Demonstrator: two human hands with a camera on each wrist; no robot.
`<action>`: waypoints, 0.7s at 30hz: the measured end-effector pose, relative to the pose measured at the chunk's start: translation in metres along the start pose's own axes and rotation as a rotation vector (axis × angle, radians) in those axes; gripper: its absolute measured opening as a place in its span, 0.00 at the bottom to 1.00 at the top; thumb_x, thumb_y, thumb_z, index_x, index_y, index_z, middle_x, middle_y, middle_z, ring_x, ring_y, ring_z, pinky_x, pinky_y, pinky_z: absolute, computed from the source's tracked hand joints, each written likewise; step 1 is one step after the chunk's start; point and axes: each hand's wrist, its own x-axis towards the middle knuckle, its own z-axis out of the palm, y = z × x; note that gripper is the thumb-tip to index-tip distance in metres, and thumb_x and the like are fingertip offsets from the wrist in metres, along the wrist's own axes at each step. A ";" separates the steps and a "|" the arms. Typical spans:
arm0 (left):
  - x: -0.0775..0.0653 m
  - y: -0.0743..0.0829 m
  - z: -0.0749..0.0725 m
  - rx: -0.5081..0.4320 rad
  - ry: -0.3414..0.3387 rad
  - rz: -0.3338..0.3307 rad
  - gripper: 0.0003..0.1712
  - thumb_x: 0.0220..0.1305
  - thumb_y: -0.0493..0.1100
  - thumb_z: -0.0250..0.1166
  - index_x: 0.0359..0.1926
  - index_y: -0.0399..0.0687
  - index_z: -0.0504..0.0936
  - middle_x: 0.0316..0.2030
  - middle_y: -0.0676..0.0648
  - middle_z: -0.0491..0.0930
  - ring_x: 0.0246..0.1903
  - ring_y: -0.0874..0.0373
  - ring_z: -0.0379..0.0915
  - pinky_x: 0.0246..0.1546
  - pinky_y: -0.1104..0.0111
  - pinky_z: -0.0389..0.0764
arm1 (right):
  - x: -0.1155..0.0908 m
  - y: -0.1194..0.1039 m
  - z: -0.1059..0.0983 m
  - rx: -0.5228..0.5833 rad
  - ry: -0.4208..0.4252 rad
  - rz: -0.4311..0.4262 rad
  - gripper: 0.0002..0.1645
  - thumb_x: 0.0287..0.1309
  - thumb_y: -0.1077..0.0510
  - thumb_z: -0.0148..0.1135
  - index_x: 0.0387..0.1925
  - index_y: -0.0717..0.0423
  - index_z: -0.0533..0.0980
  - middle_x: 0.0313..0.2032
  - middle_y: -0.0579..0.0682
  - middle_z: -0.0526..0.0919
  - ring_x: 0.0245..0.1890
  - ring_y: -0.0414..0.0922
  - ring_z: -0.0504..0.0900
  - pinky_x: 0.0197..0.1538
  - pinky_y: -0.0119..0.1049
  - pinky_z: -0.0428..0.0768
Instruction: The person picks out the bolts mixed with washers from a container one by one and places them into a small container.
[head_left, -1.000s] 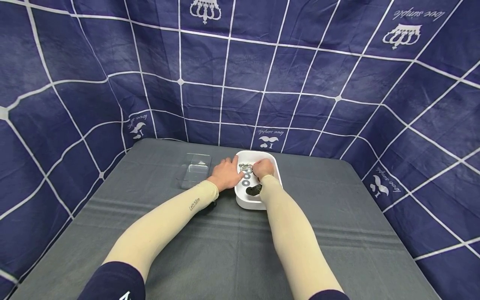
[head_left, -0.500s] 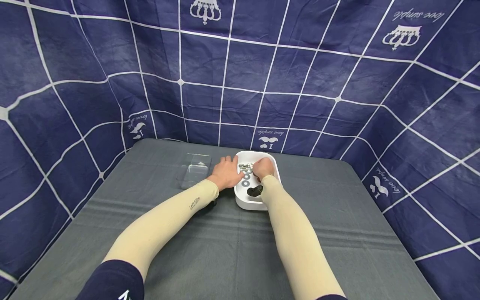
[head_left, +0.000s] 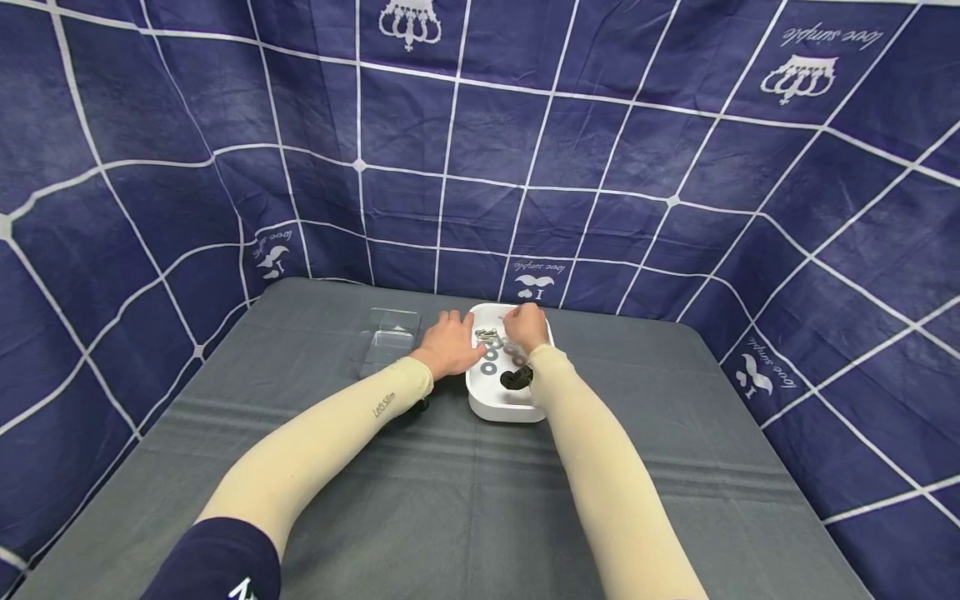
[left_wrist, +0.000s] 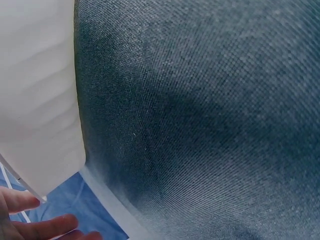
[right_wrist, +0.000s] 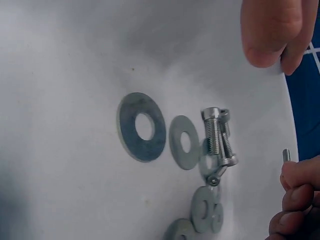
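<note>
We see the outer wall of a white container (left_wrist: 40, 85) filling the left side, softly shadowed in slanting bands. Grey-blue woven cloth on the table (left_wrist: 200, 110) takes up most of the view, darkest just beside the wall. At the lower left, we find the left grip (left_wrist: 45, 228), fingers roughly straight, one tip by the rim. Behind lies blue, white-lined fabric (left_wrist: 75, 200).
</note>
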 end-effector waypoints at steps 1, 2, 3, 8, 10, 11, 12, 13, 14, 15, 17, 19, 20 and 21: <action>0.000 0.000 0.000 0.002 -0.001 0.002 0.42 0.69 0.60 0.55 0.72 0.35 0.62 0.58 0.31 0.70 0.60 0.37 0.65 0.57 0.50 0.78 | 0.000 -0.002 -0.002 0.009 -0.002 -0.013 0.12 0.59 0.60 0.57 0.31 0.58 0.86 0.37 0.55 0.88 0.43 0.53 0.83 0.52 0.46 0.78; 0.000 0.000 -0.001 0.001 -0.001 0.003 0.42 0.69 0.61 0.55 0.72 0.35 0.62 0.58 0.31 0.70 0.61 0.37 0.65 0.57 0.50 0.78 | 0.000 -0.003 -0.003 0.013 -0.004 -0.027 0.13 0.59 0.60 0.57 0.32 0.57 0.86 0.37 0.55 0.88 0.43 0.53 0.83 0.52 0.45 0.79; 0.000 -0.001 -0.001 0.001 -0.002 0.005 0.42 0.69 0.61 0.56 0.72 0.35 0.63 0.58 0.30 0.70 0.61 0.37 0.65 0.56 0.50 0.78 | 0.000 -0.004 -0.005 0.012 -0.003 -0.043 0.13 0.59 0.60 0.57 0.33 0.58 0.87 0.38 0.55 0.88 0.43 0.53 0.83 0.52 0.45 0.79; -0.001 -0.004 -0.004 0.026 0.000 0.013 0.43 0.69 0.64 0.53 0.71 0.36 0.65 0.57 0.31 0.71 0.61 0.38 0.66 0.56 0.50 0.78 | 0.003 -0.009 -0.009 0.006 -0.002 -0.101 0.14 0.62 0.58 0.56 0.31 0.60 0.86 0.36 0.56 0.87 0.42 0.53 0.83 0.50 0.45 0.79; -0.002 -0.006 -0.005 0.032 0.006 0.015 0.42 0.70 0.64 0.53 0.70 0.37 0.66 0.57 0.32 0.71 0.60 0.38 0.66 0.57 0.49 0.78 | 0.004 -0.010 -0.010 0.016 -0.010 -0.112 0.14 0.63 0.58 0.57 0.32 0.59 0.86 0.37 0.56 0.87 0.43 0.53 0.83 0.50 0.45 0.79; -0.002 -0.007 -0.006 0.033 0.012 0.017 0.41 0.70 0.64 0.54 0.70 0.37 0.67 0.57 0.32 0.71 0.60 0.38 0.67 0.57 0.49 0.78 | 0.004 -0.012 -0.011 0.026 -0.015 -0.114 0.13 0.63 0.58 0.57 0.32 0.59 0.86 0.37 0.56 0.88 0.43 0.53 0.83 0.50 0.45 0.79; -0.003 -0.008 -0.007 0.032 0.015 0.019 0.41 0.70 0.64 0.54 0.70 0.38 0.67 0.57 0.32 0.72 0.60 0.38 0.67 0.57 0.49 0.77 | 0.004 -0.013 -0.013 0.036 -0.023 -0.116 0.13 0.63 0.58 0.58 0.33 0.59 0.86 0.38 0.56 0.88 0.43 0.53 0.83 0.50 0.45 0.79; -0.003 -0.009 -0.008 0.031 0.018 0.021 0.40 0.70 0.63 0.54 0.70 0.38 0.67 0.57 0.32 0.72 0.60 0.37 0.67 0.58 0.48 0.76 | 0.004 -0.014 -0.014 0.048 -0.031 -0.116 0.12 0.63 0.58 0.59 0.34 0.59 0.86 0.39 0.56 0.87 0.44 0.53 0.82 0.50 0.45 0.79; -0.003 -0.011 -0.008 0.037 0.019 0.024 0.40 0.71 0.64 0.54 0.70 0.38 0.68 0.58 0.32 0.72 0.61 0.37 0.67 0.58 0.48 0.76 | 0.004 -0.014 -0.015 0.057 -0.039 -0.117 0.11 0.63 0.58 0.60 0.34 0.59 0.86 0.40 0.56 0.88 0.44 0.52 0.82 0.50 0.44 0.79; -0.004 -0.012 -0.010 0.046 0.019 0.026 0.40 0.71 0.64 0.53 0.70 0.39 0.67 0.58 0.32 0.72 0.61 0.38 0.66 0.59 0.47 0.75 | 0.004 -0.016 -0.016 0.063 -0.046 -0.120 0.11 0.63 0.57 0.60 0.35 0.58 0.86 0.41 0.55 0.87 0.44 0.52 0.82 0.50 0.44 0.78; -0.004 -0.014 -0.012 0.073 0.022 0.029 0.40 0.71 0.65 0.51 0.71 0.41 0.67 0.60 0.33 0.71 0.63 0.38 0.65 0.60 0.47 0.73 | 0.003 -0.018 -0.018 0.079 -0.057 -0.128 0.11 0.63 0.57 0.61 0.36 0.58 0.86 0.41 0.55 0.87 0.44 0.52 0.81 0.50 0.44 0.78; -0.005 -0.016 -0.015 0.100 0.026 0.028 0.41 0.71 0.67 0.50 0.72 0.44 0.67 0.62 0.35 0.71 0.64 0.40 0.64 0.62 0.46 0.71 | 0.002 -0.020 -0.020 0.082 -0.062 -0.150 0.11 0.64 0.58 0.60 0.36 0.59 0.86 0.40 0.55 0.88 0.43 0.51 0.81 0.49 0.44 0.78; -0.005 -0.017 -0.017 0.114 0.028 0.028 0.41 0.71 0.68 0.49 0.72 0.45 0.67 0.62 0.35 0.71 0.65 0.40 0.64 0.62 0.46 0.70 | 0.002 -0.022 -0.022 0.081 -0.061 -0.162 0.11 0.64 0.58 0.60 0.36 0.59 0.86 0.39 0.55 0.88 0.42 0.51 0.81 0.49 0.43 0.78; -0.006 -0.019 -0.019 0.124 0.031 0.028 0.41 0.70 0.68 0.48 0.72 0.47 0.67 0.63 0.36 0.71 0.66 0.41 0.63 0.63 0.46 0.69 | 0.001 -0.023 -0.023 0.082 -0.062 -0.173 0.11 0.64 0.58 0.60 0.35 0.59 0.86 0.38 0.55 0.88 0.41 0.51 0.81 0.48 0.43 0.78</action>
